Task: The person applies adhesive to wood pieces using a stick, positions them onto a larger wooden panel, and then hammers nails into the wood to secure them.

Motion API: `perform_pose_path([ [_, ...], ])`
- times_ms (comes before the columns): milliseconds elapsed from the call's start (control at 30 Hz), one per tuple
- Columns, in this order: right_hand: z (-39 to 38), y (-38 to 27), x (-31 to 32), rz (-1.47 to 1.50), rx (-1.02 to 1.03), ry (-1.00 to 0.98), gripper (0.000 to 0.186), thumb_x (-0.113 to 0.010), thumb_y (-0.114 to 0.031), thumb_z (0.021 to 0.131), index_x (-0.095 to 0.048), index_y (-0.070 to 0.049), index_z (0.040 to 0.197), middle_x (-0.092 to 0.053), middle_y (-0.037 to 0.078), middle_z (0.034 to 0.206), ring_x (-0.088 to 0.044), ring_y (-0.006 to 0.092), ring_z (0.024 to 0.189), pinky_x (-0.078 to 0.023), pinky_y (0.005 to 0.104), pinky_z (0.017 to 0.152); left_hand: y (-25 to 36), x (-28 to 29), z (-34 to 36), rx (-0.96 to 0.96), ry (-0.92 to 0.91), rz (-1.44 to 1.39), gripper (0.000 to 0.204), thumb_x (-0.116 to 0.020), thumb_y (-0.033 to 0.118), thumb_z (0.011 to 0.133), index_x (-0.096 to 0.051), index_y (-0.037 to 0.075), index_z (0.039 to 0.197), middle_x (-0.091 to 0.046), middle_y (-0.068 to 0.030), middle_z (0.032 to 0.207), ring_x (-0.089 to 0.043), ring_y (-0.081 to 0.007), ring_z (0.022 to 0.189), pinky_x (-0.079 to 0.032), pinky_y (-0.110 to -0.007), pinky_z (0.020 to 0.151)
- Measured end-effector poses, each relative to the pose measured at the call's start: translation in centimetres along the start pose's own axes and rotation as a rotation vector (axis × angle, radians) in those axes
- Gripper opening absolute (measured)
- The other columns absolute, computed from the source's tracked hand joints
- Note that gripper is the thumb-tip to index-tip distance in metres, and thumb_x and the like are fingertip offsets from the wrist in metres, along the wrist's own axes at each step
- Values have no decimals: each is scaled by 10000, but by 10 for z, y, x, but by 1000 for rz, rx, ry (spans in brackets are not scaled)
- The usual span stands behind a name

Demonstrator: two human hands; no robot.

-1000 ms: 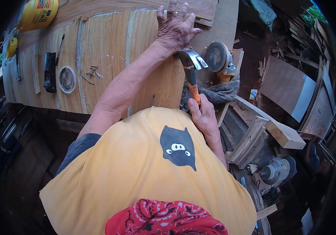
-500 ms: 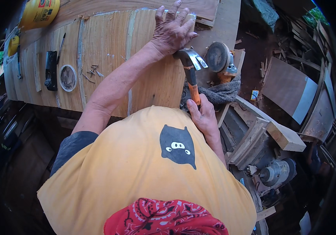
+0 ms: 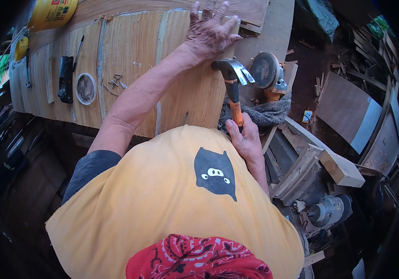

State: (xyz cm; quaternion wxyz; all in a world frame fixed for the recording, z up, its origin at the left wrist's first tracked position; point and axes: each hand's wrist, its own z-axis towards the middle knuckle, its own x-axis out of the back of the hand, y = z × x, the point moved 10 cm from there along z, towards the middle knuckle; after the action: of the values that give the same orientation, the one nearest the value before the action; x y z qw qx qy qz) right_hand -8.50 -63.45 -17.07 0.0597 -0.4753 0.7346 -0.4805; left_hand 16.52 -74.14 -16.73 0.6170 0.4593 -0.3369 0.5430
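Note:
My left hand lies with fingers spread on the far right corner of a wooden panel made of boards with whitish seams. In my right hand is a claw hammer, gripped low on its orange and black handle. The hammer's head is up by the panel's right edge, its claw pointing right; whether it touches the edge I cannot tell. An angle grinder with a round disc lies just right of the hammer, beside a grey cloth.
On the panel's left part are a black hand plane, a round white lid, wood slivers and a thin dark tool. A yellow bucket stands at the far left. Timber blocks and a motor lie right.
The whole scene has shifted slightly right in the picture. Both hands keep nearly the same places, left on the panel and right around the hammer handle.

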Motion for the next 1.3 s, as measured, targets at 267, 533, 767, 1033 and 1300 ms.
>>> perform_pose_path([
  [267,6,5,-4,34,-11,-35,438,-730,-443,981,-584,-30,986,-583,160,734,-563,291,648,-495,414,660,-38,14,-23,73,-7,29,640,-658,587,900,-685,91,1302,-543,-274,1491,-269,-481,1546,-152,-729,1176],
  [533,8,5,-5,44,1,-46,420,-726,-420,990,-589,-22,997,-597,148,741,-573,252,671,-499,394,679,-79,40,-44,146,-96,289,650,-703,559,865,-702,60,1281,-549,-274,1479,-280,-482,1539,-156,-714,1189],
  [767,7,3,-3,58,12,-40,378,-723,-365,998,-578,-18,972,-566,111,728,-531,215,664,-488,384,661,-25,-3,2,63,-2,-47,644,-679,582,887,-695,137,1353,-435,-243,1598,-163,-464,1584,-95,-720,1211],
  [1033,8,6,-6,66,-18,-48,361,-715,-344,1005,-579,-11,979,-553,101,744,-506,187,695,-477,369,671,-79,28,-46,205,-54,136,679,-644,611,905,-680,130,1382,-493,-251,1552,-212,-474,1560,-97,-730,1202],
  [1300,21,-2,-7,21,28,-72,351,-594,-342,1086,-553,-13,971,-559,99,711,-561,195,649,-483,376,630,-64,64,-85,344,-17,279,471,-739,313,871,-721,44,1257,-557,-214,1486,-331,-429,1506,-216,-624,1191],
])
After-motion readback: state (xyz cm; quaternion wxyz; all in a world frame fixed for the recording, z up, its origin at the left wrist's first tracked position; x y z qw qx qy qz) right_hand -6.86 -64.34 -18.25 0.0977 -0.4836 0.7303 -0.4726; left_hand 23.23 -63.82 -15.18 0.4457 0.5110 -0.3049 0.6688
